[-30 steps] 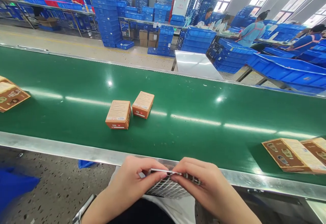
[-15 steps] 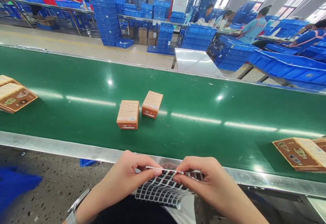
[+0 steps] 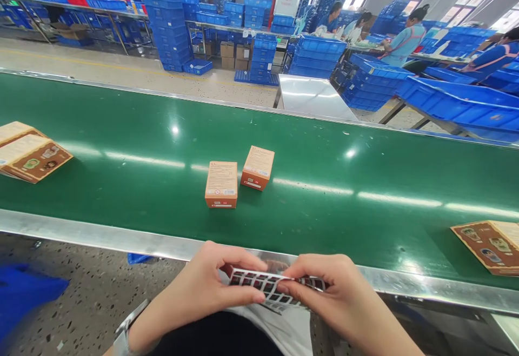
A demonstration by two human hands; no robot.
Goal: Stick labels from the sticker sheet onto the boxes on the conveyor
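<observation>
While my right grip (image 3: 340,286) pinches a checked sheet (image 3: 252,280), my left grip (image 3: 208,277) gapes around it; two closed boxes (image 3: 221,180) sit beyond, contents hidden.

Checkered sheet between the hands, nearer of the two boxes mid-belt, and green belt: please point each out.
Checkered sheet (image 3: 261,281), head view: on its exposed gridded face.
Nearer box (image 3: 221,180), head view: on its printed top face.
Green belt (image 3: 344,223), head view: on a bare stretch of its surface.
</observation>
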